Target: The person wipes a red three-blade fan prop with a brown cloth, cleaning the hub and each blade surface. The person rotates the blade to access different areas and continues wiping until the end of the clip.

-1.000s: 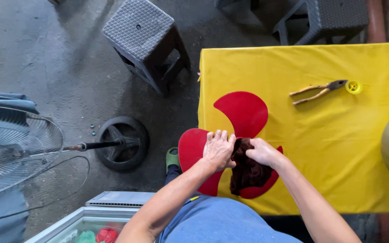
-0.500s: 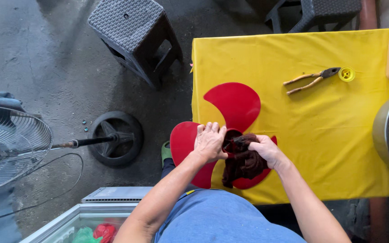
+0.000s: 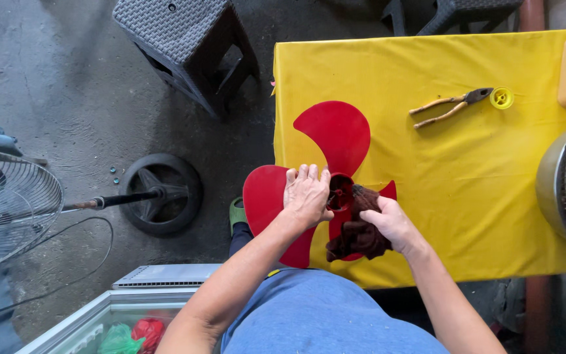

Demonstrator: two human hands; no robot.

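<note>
The left hand (image 3: 307, 195) lies flat, fingers together, on the red fan blade (image 3: 335, 134) at the yellow table's (image 3: 466, 177) near edge. The right hand (image 3: 393, 224) grips a dark cloth (image 3: 356, 237) against the hub.

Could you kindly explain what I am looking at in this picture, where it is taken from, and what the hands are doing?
There is no machine here: the picture comes from a camera worn on a person's head, looking down at their own two bare hands. The left hand lies flat on a red fan blade, which rests at the edge of a table covered with a yellow cloth. The right hand grips a dark brown rag pressed against the blade near its hub. Farther along the cloth lie pliers and a small yellow round cap. On the concrete floor stand a grey stool and a black round fan base, with a wire fan guard to the left.
</note>
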